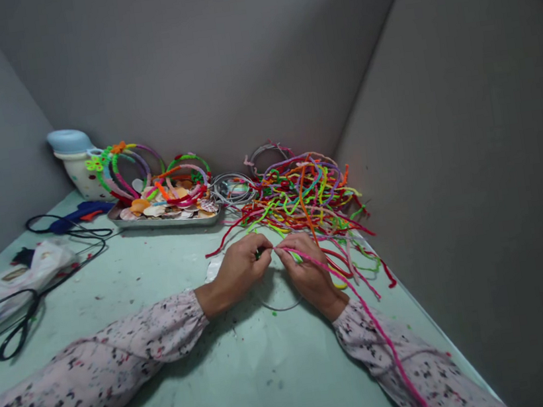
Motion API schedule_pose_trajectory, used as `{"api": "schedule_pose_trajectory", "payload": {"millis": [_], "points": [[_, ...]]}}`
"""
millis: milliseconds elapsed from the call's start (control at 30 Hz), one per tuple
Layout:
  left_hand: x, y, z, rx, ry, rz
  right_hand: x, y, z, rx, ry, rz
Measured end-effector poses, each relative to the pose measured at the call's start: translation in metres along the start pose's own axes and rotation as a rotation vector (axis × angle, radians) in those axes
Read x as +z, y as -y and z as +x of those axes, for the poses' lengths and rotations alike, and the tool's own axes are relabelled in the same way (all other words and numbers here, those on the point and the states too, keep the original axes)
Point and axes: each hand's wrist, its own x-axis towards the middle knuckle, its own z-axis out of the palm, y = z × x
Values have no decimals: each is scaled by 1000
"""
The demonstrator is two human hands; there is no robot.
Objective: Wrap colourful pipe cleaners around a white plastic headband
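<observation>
My left hand [243, 264] and my right hand [308, 271] meet at the fingertips above the table, both closed in a pinch. From the right fingertips a long bright pink chenille stem [365, 308] runs over the back of that hand and along the sleeve. Below and between the hands shows the curve of a thin metal hoop [285, 309]. Its upper part is hidden by my hands, and the left fingers appear to grip it. A bit of bright green [297, 257] shows by the right fingers.
Behind my hands lies a tangled pile of coloured chenille stems [309, 188], beside bare metal hoops [234, 188]. A metal tray [169, 223] carries wrapped hoops and flat round pieces. On the left are a blue-lidded container [73, 159], black cable [31, 315] and plastic bag [21, 280]. Walls border the table.
</observation>
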Motion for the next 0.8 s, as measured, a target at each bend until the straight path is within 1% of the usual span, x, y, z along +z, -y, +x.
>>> {"api": "schedule_pose_trajectory", "payload": {"millis": [233, 567, 633, 700, 800], "points": [[1, 2, -1, 33, 36, 30, 2, -3, -2, -26, 16, 9], [-1, 2, -1, 48, 90, 46, 4, -7, -2, 70, -7, 130], [-1, 2, -1, 40, 106, 42, 5, -9, -3, 117, -14, 137], [-1, 3, -1, 33, 122, 37, 6, -11, -3, 195, -2, 165], [-1, 3, -1, 35, 132, 32, 7, -13, -3, 340, 29, 286]]}}
